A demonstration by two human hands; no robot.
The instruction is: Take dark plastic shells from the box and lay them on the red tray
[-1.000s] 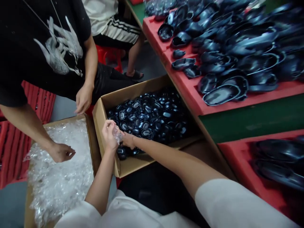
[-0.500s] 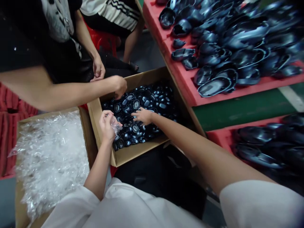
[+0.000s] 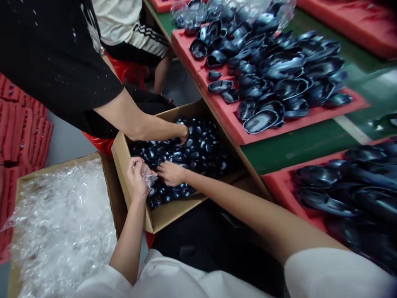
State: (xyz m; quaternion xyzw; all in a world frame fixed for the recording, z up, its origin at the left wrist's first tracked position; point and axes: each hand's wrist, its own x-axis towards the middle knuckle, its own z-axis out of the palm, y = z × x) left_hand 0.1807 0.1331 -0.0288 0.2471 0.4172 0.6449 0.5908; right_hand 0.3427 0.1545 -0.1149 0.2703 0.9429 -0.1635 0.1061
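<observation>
My left hand [image 3: 136, 176] holds a small clear plastic bag [image 3: 148, 177] above the near corner of a cardboard box [image 3: 167, 213]. The box is full of small dark blue glossy oval parts [image 3: 201, 151]. My right hand [image 3: 169, 172] reaches down among those parts just right of the bag, with its fingers curled on the pile; whether it grips one is hidden. A co-worker in a black shirt reaches a hand [image 3: 183, 134] into the far side of the same box.
A second cardboard box [image 3: 107, 171] at the left holds a heap of clear plastic bags [image 3: 62, 223]. Red foam trays [image 3: 238, 128] on a green bench at the right carry several larger dark shells. Red trays [image 3: 21, 128] are stacked at far left.
My right hand left the bag, reached out over the parts and has drawn back toward the bag. The co-worker's arm moved from the bag box into the box of parts.
</observation>
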